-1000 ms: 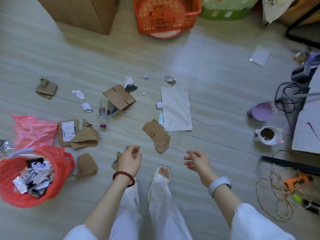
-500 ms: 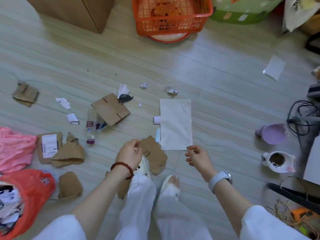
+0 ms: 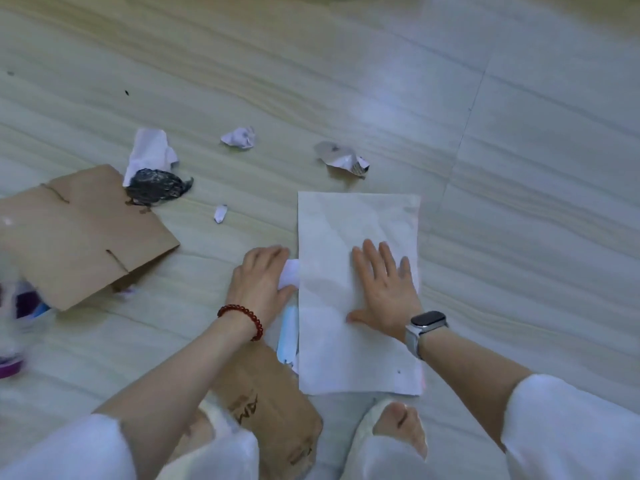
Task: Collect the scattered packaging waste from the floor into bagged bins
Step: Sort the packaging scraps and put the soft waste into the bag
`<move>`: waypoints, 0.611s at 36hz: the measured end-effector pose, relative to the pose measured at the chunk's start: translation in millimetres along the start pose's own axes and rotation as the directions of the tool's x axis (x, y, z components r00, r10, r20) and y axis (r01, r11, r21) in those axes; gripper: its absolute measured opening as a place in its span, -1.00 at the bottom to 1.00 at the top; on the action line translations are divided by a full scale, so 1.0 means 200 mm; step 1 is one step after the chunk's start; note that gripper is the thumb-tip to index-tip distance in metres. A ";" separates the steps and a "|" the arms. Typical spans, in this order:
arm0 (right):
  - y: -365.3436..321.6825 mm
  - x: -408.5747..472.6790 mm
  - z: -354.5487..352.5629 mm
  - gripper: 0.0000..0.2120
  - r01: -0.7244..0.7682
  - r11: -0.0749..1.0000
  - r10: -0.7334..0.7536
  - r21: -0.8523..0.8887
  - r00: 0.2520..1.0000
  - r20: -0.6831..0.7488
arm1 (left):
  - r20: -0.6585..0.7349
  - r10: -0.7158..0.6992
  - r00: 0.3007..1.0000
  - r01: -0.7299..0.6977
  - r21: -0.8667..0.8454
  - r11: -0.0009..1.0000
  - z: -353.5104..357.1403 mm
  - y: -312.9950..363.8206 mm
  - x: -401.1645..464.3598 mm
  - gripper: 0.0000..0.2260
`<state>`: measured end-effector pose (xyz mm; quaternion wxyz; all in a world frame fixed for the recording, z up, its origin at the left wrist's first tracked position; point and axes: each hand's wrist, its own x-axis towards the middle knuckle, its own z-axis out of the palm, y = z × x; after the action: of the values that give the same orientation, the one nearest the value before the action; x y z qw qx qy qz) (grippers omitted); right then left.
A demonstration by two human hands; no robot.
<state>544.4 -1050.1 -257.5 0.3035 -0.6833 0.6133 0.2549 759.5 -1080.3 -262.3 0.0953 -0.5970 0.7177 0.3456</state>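
Floor (image 3: pixel 450 81): pale grey-green planks with long tan wood-grain streaks, one bright glare patch.

White paper sheet (image 3: pixel 360 341): plain off-white, faint pink tint along its right edge.

Cardboard flap (image 3: pixel 79 237): flat brown, dark slit marks.

Torn cardboard piece (image 3: pixel 273 403): same brown, darker brown printed lettering.

Crumpled paper scrap (image 3: pixel 149 150): white.

Crumpled wrapper (image 3: pixel 156 189): black with silvery speckle.

Small paper ball (image 3: pixel 239 136): white, faint grey print.

Foil scrap (image 3: pixel 341 157): grey and white, tiny dark print on one corner.

Small slip (image 3: pixel 290 277): white.

Plastic strip (image 3: pixel 289 336): light blue.

Bracelet (image 3: pixel 242 317): dark red beads.

Watch (image 3: pixel 427 323): black face, grey band.

Sleeves (image 3: pixel 568 427): white.

Bottle (image 3: pixel 17 327), blurred: purple cap and label.
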 end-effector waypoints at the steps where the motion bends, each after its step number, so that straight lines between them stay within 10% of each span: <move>1: 0.02 0.04 0.04 0.06 0.006 1.000 -0.006 0.006 1.000 -0.025 | -0.025 0.021 0.999 -0.020 0.020 1.000 0.03 -0.01 0.04 -0.51; 8: 0.10 0.07 0.22 -0.60 0.165 0.986 -0.136 -0.002 0.802 -0.581 | -0.072 0.111 0.991 -0.107 0.060 0.992 0.04 0.04 0.14 -0.85; 16: 0.20 0.08 -0.03 -0.87 0.169 0.876 0.212 0.452 0.706 -0.676 | -0.242 -0.100 0.965 0.051 -0.201 0.978 -0.14 -0.09 0.20 -0.80; 22: 0.26 0.01 -0.18 -0.74 0.067 0.762 0.438 0.644 0.679 -0.589 | -0.200 0.148 0.969 -0.186 -0.184 0.965 -0.12 -0.09 0.12 -0.85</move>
<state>492.6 -1081.2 -239.4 0.2192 -0.5170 0.7994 -0.2137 776.0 -1115.1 -263.4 -0.0617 -0.5701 0.7327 0.3664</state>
